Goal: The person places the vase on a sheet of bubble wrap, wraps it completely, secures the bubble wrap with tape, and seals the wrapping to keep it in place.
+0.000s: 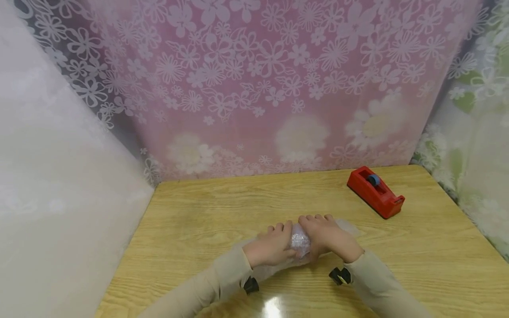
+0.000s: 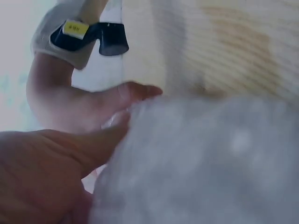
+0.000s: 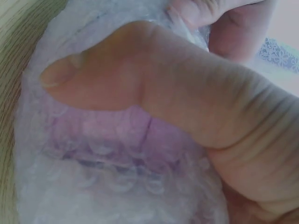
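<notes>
A bundle of clear bubble wrap (image 1: 300, 242) lies low over the table, with a pinkish-purple object (image 3: 107, 133) showing through its layers. My left hand (image 1: 273, 247) grips the bundle from the left, its fingers over the far side. From the right, my right hand (image 1: 328, 236) holds it the same way, its thumb lying across the wrap in the right wrist view. Loose wrap (image 1: 274, 269) sticks out beyond both hands. Blurred bubble wrap (image 2: 201, 163) fills much of the left wrist view. What kind of object is inside, I cannot tell.
At the back right of the wooden table (image 1: 210, 198) stands a red tape dispenser (image 1: 375, 194) with a blue-cored roll (image 1: 374, 179). Pink floral cloth (image 1: 254, 88) hangs behind the table, and pale sheets (image 1: 71, 176) hang at both sides.
</notes>
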Demonstrator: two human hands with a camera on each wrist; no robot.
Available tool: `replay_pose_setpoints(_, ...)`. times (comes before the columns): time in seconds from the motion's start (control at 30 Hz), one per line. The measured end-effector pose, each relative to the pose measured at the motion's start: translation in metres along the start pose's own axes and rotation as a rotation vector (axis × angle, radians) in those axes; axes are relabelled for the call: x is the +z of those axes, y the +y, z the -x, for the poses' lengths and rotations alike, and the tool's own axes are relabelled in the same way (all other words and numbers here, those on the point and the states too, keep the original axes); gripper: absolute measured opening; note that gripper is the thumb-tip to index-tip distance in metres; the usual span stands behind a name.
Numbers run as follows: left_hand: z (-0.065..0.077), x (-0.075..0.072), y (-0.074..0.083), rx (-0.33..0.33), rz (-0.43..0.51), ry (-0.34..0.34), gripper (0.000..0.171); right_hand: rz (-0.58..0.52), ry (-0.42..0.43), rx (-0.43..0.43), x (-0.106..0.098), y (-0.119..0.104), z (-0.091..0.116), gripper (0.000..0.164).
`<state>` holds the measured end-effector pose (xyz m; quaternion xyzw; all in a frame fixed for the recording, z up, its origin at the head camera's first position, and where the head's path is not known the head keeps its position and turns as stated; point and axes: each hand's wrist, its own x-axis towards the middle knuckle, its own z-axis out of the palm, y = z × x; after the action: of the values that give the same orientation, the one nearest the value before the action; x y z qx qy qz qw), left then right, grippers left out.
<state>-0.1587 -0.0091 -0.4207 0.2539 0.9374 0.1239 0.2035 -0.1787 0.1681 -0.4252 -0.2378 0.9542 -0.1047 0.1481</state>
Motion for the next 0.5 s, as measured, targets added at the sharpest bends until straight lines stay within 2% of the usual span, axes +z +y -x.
replay_pose_setpoints(0.1,-0.0007,-0.001,-0.0043,-0.006,0.02,-0.017,0.09,-0.007,-0.009,-0.009,0.0002,0.0005,0.0006,0.08)
replay_pose_setpoints(0.3,-0.0031,-0.0035,-0.0087,0.036,0.064,-0.019,0.09,0.014,0.006,-0.039,-0.0009,0.0027,0.0004,0.079)
replay_pose_setpoints(0.5,-0.0064,-0.0044,-0.0103,-0.002,0.156,-0.067,0.108,0.053,0.036,-0.071,-0.0026,0.0051,-0.0009,0.084)
